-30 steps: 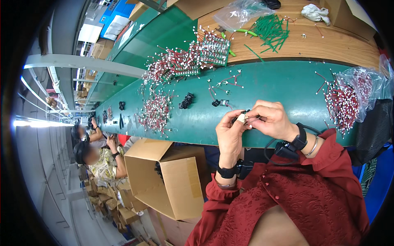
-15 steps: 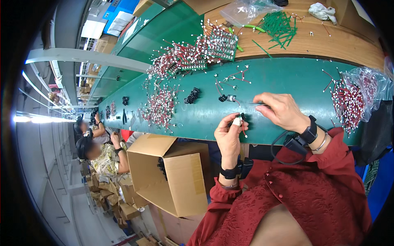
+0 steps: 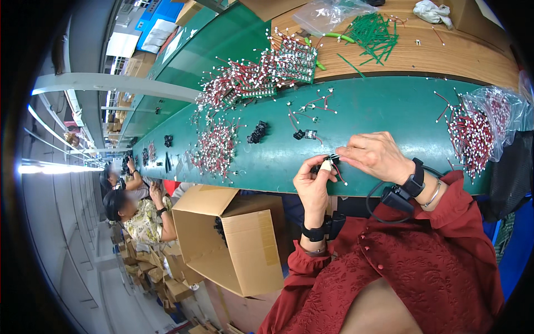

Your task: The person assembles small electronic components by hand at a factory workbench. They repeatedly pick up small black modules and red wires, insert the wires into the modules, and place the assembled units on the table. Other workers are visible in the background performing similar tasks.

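My left hand (image 3: 312,186) is raised over the near edge of the green work surface (image 3: 367,106), pinching a small black part (image 3: 316,168). A short red wire (image 3: 339,173) with a white end hangs from the part, and something white covers the thumb tip. Close against it, my right hand (image 3: 374,157) is closed on a thin metal tool that looks like tweezers (image 3: 335,157), its tip at the part. The fingers hide most of both. Beyond my hands lie a small black part with a circuit board (image 3: 312,134) and several loose red wires (image 3: 320,106).
Heaps of red wires with white connectors lie to the left (image 3: 217,147) and right (image 3: 470,139). Wired circuit boards (image 3: 295,61) are stacked behind. Black parts (image 3: 257,132) sit mid-surface. An open cardboard box (image 3: 258,253) stands at the near left. Two people work farther left.
My right hand has moved left and down with the tool, bringing its tip onto the part in my left hand. The red wire's end has swung to the right.
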The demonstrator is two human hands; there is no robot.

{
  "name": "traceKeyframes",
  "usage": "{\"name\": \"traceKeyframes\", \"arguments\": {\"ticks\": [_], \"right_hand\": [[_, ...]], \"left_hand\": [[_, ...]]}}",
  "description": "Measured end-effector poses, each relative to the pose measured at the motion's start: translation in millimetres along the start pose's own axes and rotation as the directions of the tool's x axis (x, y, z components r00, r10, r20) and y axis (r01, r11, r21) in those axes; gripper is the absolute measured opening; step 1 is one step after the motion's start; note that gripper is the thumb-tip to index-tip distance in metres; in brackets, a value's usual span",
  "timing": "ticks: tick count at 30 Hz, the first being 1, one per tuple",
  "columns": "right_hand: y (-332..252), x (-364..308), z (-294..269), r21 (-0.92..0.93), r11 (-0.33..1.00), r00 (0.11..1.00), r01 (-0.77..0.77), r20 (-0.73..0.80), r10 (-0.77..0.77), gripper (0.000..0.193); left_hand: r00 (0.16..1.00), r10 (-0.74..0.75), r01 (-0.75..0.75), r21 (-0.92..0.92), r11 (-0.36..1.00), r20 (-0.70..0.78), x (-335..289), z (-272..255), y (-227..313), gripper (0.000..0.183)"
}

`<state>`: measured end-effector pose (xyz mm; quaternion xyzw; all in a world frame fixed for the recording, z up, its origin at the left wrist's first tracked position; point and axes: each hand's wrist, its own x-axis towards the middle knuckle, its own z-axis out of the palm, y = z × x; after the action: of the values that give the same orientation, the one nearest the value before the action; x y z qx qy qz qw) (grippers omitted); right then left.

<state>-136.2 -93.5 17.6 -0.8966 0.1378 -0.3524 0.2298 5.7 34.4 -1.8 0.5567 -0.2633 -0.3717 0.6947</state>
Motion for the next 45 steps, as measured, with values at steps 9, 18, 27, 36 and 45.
{"name": "traceKeyframes", "arguments": {"ticks": [9, 18, 27, 36, 45], "right_hand": [[1, 0, 2, -0.019, 0.999, 0.999, 0.028, -0.043, -0.029, 0.017], [-3, -2, -1, -0.175, 0.98, 0.996, 0.089, -0.01, -0.093, 0.022], [-2, -2, 0, -0.071, 0.994, 0.995, 0.079, -0.053, -0.083, 0.018], [-2, -1, 2, -0.003, 0.993, 0.988, 0.118, -0.096, -0.118, 0.012], [-5, -5, 2, 0.266, 0.958, 0.994, -0.109, 0.025, 0.107, 0.012]], "left_hand": [[1.0, 0.015, -0.015, 0.072, 0.997, 0.001, -1, 3, 2, 0.018], [1.0, 0.012, -0.013, 0.099, 0.995, 0.014, -3, 1, 2, 0.017], [0.994, -0.022, 0.024, -0.014, 1.0, 0.104, 0, -5, 4, 0.018], [0.986, -0.067, 0.084, -0.113, 0.99, 0.152, -1, -9, 8, 0.019], [0.986, -0.096, 0.118, -0.163, 0.98, 0.134, -1, -5, 9, 0.014]]}}
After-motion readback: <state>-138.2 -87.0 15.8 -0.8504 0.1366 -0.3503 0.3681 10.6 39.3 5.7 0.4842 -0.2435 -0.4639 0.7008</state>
